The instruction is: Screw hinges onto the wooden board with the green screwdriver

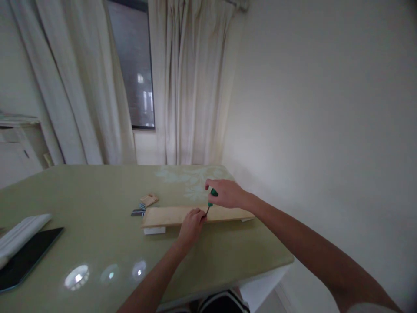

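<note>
My right hand (pixel 226 193) is closed around the green handle of a screwdriver (pixel 210 201), which leans slightly, shaft pointing down. The shaft's tip meets a long, light wooden board (pixel 172 214) near its middle. At that spot my left hand (pixel 193 222) rests on the board's near edge, fingertips drawn together beside the tip. Whatever is between those fingers is too small and covered to make out. A white block (pixel 154 230) shows under the board's left end, and another pale piece (pixel 248 219) under its right end.
Beyond the board's left end lie a small wooden piece (pixel 149 200) and some small metal parts (pixel 142 208). To the far left, a white object (pixel 24 234) lies over a dark flat panel (pixel 32 254). A wall (pixel 325 130) rises on the right of the green table (pixel 104 208).
</note>
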{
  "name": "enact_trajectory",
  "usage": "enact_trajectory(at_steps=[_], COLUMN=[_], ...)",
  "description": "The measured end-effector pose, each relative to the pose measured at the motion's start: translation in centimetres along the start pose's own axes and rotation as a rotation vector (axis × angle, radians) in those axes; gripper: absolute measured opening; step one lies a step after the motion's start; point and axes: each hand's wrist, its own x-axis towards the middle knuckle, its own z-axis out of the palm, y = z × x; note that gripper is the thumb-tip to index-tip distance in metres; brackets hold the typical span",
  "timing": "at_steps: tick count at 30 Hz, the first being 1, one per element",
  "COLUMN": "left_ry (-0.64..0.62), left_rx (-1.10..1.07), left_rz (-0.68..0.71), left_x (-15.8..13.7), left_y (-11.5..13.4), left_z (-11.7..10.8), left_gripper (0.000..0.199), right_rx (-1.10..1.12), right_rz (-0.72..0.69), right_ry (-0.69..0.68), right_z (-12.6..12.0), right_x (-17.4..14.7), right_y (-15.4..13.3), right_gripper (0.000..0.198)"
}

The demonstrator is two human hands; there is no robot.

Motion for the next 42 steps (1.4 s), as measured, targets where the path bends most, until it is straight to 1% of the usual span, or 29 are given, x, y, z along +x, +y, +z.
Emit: enact_trajectory(at_steps=[2,5,6,8,9,11,14,16,18,19,20,22,25,27,28,29,30,31,34,36,37,39,40,42], left_ry=[0.013,0.045,0.060,0.098,0.119,0.168,0.248,0.299,0.345,0.367,0.388,0.429,0.476,0.498,0.508,0.517,0.526,0.533,0.551,0.557,0.559,0.563,0.565,0.570], left_rx=[0.003,0.006,0.004,-0.004,-0.010,-0.019,-0.025,-0.021,-0.015,-0.011,-0.007,0.000,0.002,0.001,0.001,0.001,0.001,0.002,0.003,0.001,-0.001,-0.005,-0.005,-0.004], left_rz=[-0.009,-0.028,-0.035,-0.049,-0.056,-0.066,-0.065,-0.062,-0.056,-0.052,-0.047,-0.034,0.010,0.052,0.071,0.086,0.096,0.102,0.101,0.099,0.099,0.100,0.100,0.103], left_x=[0.1,0.1,0.1,-0.1,-0.1,-0.4,-0.7,-1.0,-1.1,-1.2,-1.2,-1.3,-1.3,-1.3,-1.3,-1.3,-1.4,-1.4,-1.3,-1.3,-1.2,-1.2,-1.2,-1.2], left_y=[0.1,0.2,0.1,0.0,0.0,-0.2,-0.4,-0.4,-0.5,-0.5,-0.5,-0.7,-0.9,-1.1,-1.2,-1.2,-1.3,-1.3,-1.3,-1.3,-1.3,-1.4,-1.4,-1.4], left_z=[0.0,0.5,0.7,1.4,1.7,2.4,3.3,3.7,4.1,4.2,4.4,4.7,5.3,5.6,5.8,5.9,5.9,6.0,5.9,5.9,5.9,6.0,6.0,6.0], left_gripper=[0.018,0.017,0.016,0.016,0.017,0.018,0.016,0.015,0.015,0.015,0.015,0.018,0.019,0.019,0.019,0.020,0.021,0.022,0.026,0.027,0.028,0.029,0.029,0.029], right_rx=[0.003,-0.018,-0.017,-0.002,0.006,0.007,-0.030,-0.044,-0.034,-0.028,-0.026,-0.036,-0.052,-0.036,-0.026,-0.020,-0.019,-0.025,-0.044,-0.035,-0.029,-0.031,-0.040,-0.066], right_rz=[-0.010,0.042,0.043,0.004,-0.023,-0.045,0.021,0.045,0.014,-0.007,-0.019,-0.005,0.017,-0.041,-0.075,-0.096,-0.098,-0.081,-0.032,-0.078,-0.111,-0.137,-0.121,-0.058], right_ry=[0.016,0.050,0.056,0.056,0.052,0.049,0.065,0.072,0.070,0.069,0.070,0.077,0.078,0.064,0.058,0.056,0.058,0.064,0.073,0.062,0.057,0.056,0.061,0.077], right_z=[0.1,0.4,0.5,0.6,0.6,0.6,0.7,0.7,0.7,0.7,0.7,0.6,0.7,0.7,0.7,0.7,0.7,0.7,0.7,0.6,0.6,0.5,0.5,0.6], right_x=[0.2,0.7,0.9,1.1,1.2,1.2,1.2,1.2,1.0,1.0,0.9,0.8,0.6,0.5,0.4,0.3,0.2,0.1,0.0,0.0,-0.1,-0.2,-0.2,-0.2], right_y=[0.2,0.4,0.3,0.3,0.3,0.3,0.2,0.0,-0.1,-0.2,-0.2,-0.3,-0.3,-0.2,-0.2,-0.1,-0.1,-0.2,-0.4,-0.6,-0.7,-0.9,-1.0,-1.2], right_gripper=[0.045,0.051,0.050,0.037,0.036,0.049,0.056,0.051,0.038,0.038,0.045,0.054,0.048,0.036,0.038,0.045,0.051,0.053,0.045,0.035,0.037,0.054,0.057,0.054])
